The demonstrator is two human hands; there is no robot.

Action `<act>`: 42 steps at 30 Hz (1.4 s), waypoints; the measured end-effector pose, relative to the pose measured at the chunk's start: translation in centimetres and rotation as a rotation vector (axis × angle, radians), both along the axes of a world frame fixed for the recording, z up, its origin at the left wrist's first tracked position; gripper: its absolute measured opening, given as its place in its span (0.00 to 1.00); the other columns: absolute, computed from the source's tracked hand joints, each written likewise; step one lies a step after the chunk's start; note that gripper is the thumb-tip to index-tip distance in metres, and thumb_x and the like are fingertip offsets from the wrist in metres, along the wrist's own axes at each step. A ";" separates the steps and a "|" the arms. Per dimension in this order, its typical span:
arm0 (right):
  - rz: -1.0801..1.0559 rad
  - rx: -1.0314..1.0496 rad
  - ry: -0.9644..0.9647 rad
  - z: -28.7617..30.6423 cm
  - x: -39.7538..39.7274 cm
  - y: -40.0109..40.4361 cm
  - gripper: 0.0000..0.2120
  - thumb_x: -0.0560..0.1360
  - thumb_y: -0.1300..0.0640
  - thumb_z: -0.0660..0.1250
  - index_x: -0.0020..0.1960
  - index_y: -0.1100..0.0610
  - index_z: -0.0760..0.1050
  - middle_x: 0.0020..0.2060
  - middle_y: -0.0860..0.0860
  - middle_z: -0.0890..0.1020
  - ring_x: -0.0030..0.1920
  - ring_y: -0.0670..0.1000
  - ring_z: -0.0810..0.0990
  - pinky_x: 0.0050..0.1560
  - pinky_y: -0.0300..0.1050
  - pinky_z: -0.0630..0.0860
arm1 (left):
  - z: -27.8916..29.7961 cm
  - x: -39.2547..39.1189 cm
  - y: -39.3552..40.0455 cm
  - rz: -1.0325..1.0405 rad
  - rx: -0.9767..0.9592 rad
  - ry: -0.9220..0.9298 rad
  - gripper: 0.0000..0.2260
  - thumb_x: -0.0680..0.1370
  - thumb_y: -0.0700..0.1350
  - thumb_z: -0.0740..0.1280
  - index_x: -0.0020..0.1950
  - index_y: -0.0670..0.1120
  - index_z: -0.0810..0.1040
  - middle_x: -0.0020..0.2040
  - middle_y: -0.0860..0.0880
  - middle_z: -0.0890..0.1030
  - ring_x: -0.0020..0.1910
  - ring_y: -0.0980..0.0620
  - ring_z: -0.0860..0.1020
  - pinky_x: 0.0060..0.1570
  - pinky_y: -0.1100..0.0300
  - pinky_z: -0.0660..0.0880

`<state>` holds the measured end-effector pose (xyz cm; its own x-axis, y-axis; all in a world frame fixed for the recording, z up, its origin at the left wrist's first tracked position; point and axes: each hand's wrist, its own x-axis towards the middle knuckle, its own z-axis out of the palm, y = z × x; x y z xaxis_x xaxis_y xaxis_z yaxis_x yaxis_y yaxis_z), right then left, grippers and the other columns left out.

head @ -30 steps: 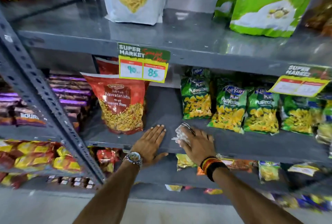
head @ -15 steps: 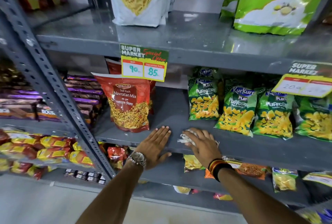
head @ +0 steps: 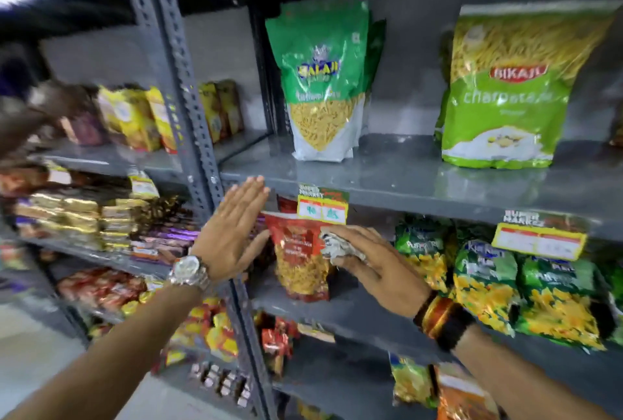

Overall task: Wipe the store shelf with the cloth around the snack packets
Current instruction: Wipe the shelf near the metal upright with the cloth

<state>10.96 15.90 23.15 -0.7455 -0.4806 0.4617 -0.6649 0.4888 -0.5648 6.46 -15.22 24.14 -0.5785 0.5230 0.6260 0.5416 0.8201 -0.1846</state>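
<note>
Fingers (head: 247, 188) of our left hand (head: 232, 234) are lying straight and pressed together, palm flat and empty, and the tips are reaching up near the front edge of the upper shelf (head: 421, 180). On this wrist we are wearing a silver watch (head: 188, 271). Our right hand (head: 374, 263) is closing its fingers on the cloth (head: 337, 246), a crumpled white-grey ball that is showing at the thumb side. This hand is hanging in front of the red packet (head: 300, 258), which is standing upright on the middle shelf (head: 364, 315); we cannot tell if the cloth is touching the packet or the shelf. Red and black bands (head: 445, 318) are sitting on the right wrist.

Just above the red packet, a price tag (head: 323, 205) is hanging from the upper shelf edge. On the upper shelf, a green and white packet (head: 323, 82) is standing upright, and a light green packet (head: 505, 89) is standing well apart to its right. On the middle shelf, to the right of our right hand, green packets (head: 485, 285) with yellow snacks are leaning in a row. A grey post (head: 188, 109) with holes is separating this rack from the blurred rack at the left.
</note>
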 end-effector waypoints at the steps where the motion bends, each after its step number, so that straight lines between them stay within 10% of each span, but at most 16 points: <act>1: 0.016 -0.002 0.036 1.8 -0.3 -0.8 0.21 0.80 0.50 0.62 0.72 0.40 0.64 0.69 0.38 0.69 0.71 0.39 0.63 0.73 0.49 0.60 | 2.2 -1.0 -0.9 0.030 -0.003 0.044 0.30 0.82 0.52 0.58 0.79 0.37 0.58 0.81 0.38 0.56 0.80 0.41 0.53 0.76 0.38 0.56; 11: -0.034 0.064 0.206 14.2 -9.4 -10.0 0.20 0.79 0.53 0.63 0.70 0.43 0.68 0.67 0.44 0.73 0.67 0.47 0.69 0.70 0.46 0.64 | 17.0 -10.8 -8.4 0.239 -0.089 0.283 0.30 0.83 0.53 0.55 0.80 0.39 0.56 0.82 0.39 0.50 0.81 0.42 0.46 0.77 0.40 0.51; 23: -0.246 0.065 0.053 14.9 -26.9 -23.6 0.18 0.78 0.58 0.65 0.68 0.57 0.72 0.64 0.51 0.77 0.64 0.51 0.75 0.61 0.27 0.66 | 17.3 -17.1 -11.6 0.010 -0.091 0.510 0.31 0.80 0.50 0.54 0.80 0.38 0.53 0.81 0.38 0.50 0.81 0.40 0.48 0.77 0.39 0.51; 27: -0.441 0.181 0.056 13.9 -32.9 -24.6 0.19 0.77 0.53 0.64 0.67 0.47 0.72 0.66 0.52 0.77 0.65 0.58 0.75 0.66 0.53 0.71 | 17.2 -17.4 -11.8 -0.027 -0.042 0.522 0.32 0.81 0.52 0.50 0.80 0.36 0.52 0.81 0.36 0.49 0.80 0.39 0.47 0.78 0.40 0.50; 36: -0.696 0.377 -0.087 11.9 -40.2 -24.6 0.15 0.75 0.50 0.58 0.60 0.43 0.74 0.65 0.52 0.76 0.66 0.60 0.73 0.64 0.63 0.61 | 17.0 -18.2 -11.8 -0.032 0.008 0.550 0.35 0.79 0.51 0.58 0.79 0.33 0.50 0.80 0.32 0.48 0.80 0.36 0.46 0.78 0.39 0.50; 42: -0.520 0.404 -0.180 11.9 -39.9 -25.1 0.15 0.74 0.46 0.61 0.59 0.45 0.75 0.63 0.55 0.78 0.62 0.60 0.76 0.63 0.54 0.73 | 17.0 -18.2 -11.9 -0.021 0.001 0.560 0.35 0.80 0.51 0.57 0.79 0.34 0.49 0.80 0.32 0.48 0.80 0.36 0.46 0.78 0.39 0.50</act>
<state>-28.96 -9.23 35.09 -0.9746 -0.1477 0.1685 -0.1993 0.9150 -0.3508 -11.69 -27.13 41.14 -0.1473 0.5304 0.8349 0.3776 0.8103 -0.4481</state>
